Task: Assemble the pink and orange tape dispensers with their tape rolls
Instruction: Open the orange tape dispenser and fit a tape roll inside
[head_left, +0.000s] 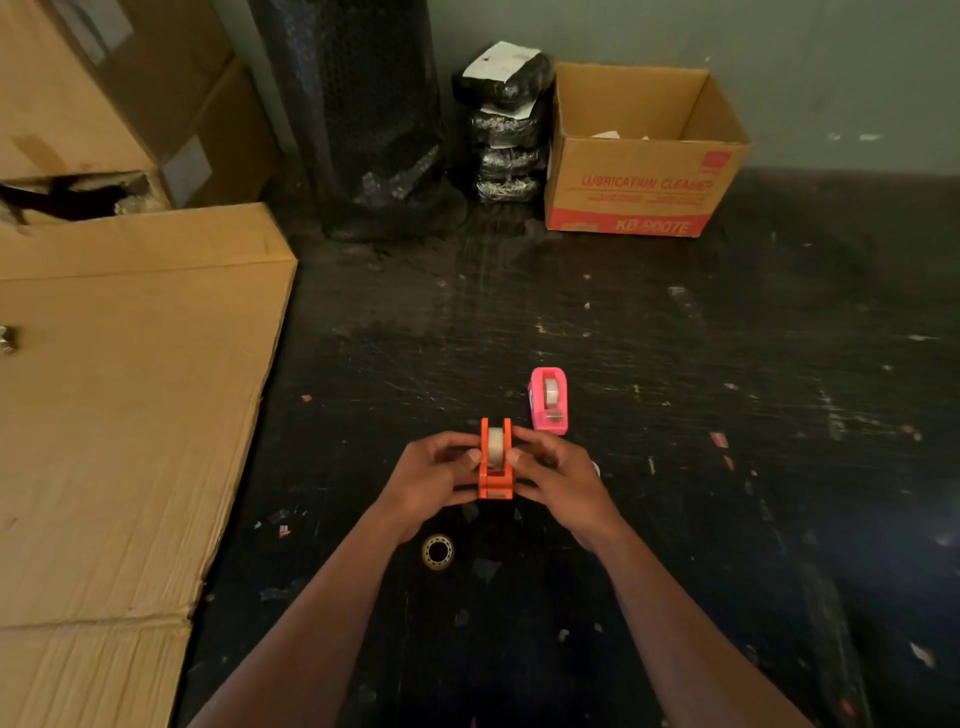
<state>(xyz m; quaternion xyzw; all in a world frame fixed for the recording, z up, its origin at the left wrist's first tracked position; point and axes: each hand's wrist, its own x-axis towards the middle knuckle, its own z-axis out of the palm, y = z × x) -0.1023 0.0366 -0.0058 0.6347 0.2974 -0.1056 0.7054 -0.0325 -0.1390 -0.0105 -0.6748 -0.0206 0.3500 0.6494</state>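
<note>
Storeroom, stacked cardboard boxes (104, 78), scuffed floor (675, 364)

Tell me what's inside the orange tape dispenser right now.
A clear tape roll sits between the side walls of the orange dispenser. The left hand and right hand cover its sides, so the hub seating can't be seen.

Glossy orange plastic dispenser (496, 470) holding a translucent, shiny tape roll (495, 447), pink plastic dispenser (549, 401) behind, matt corrugated cardboard sheet (119, 405) at left, scuffed, scratched black floor (675, 364).
</note>
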